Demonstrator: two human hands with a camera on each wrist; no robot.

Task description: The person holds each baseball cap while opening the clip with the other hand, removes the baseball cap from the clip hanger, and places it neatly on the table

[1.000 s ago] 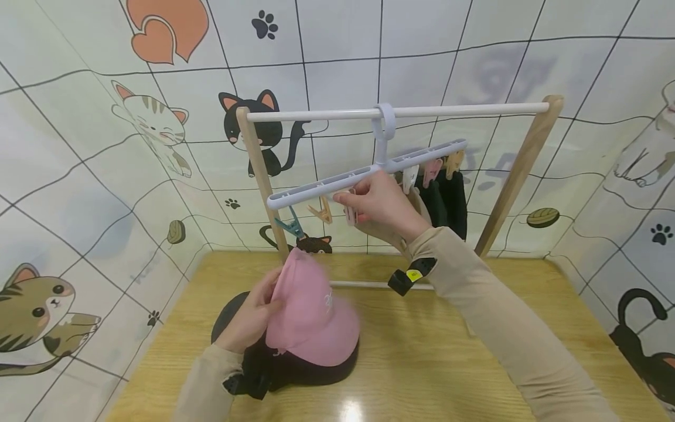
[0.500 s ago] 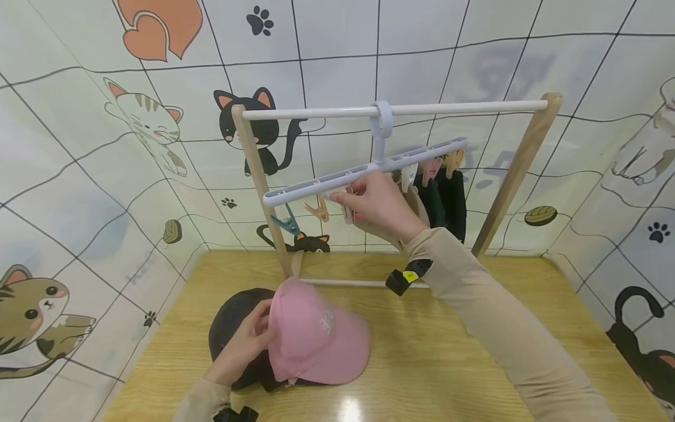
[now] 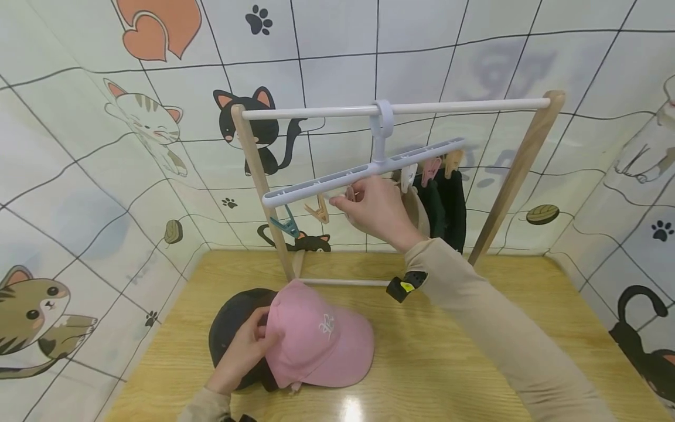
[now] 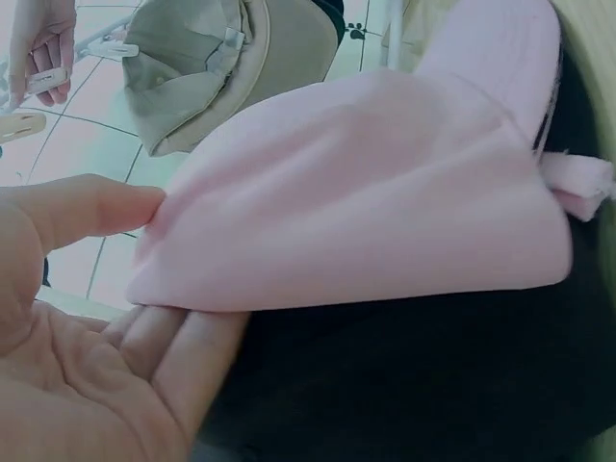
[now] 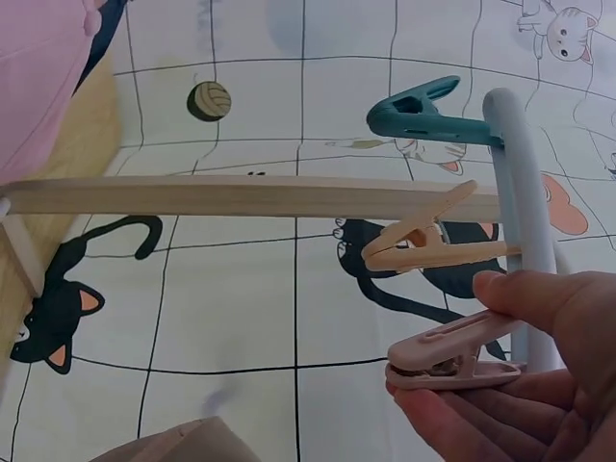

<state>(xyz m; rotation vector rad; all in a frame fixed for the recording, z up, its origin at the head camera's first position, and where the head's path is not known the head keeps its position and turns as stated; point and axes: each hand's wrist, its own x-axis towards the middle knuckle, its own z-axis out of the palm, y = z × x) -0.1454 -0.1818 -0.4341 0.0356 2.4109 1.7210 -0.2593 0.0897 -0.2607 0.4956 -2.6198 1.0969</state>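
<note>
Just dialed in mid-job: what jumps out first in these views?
The pink cap stands out, lying on a dark cap at the front left of the wooden table, with the left hand gripping its edge. Above it, the right hand pinches a pink clip on the white hanger that hangs from the rack's rail.

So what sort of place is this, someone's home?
Probably a staged laundry corner, not a real home: cartoon cat panels enclose a small wooden table holding a little drying rack and a pink cap.
</note>
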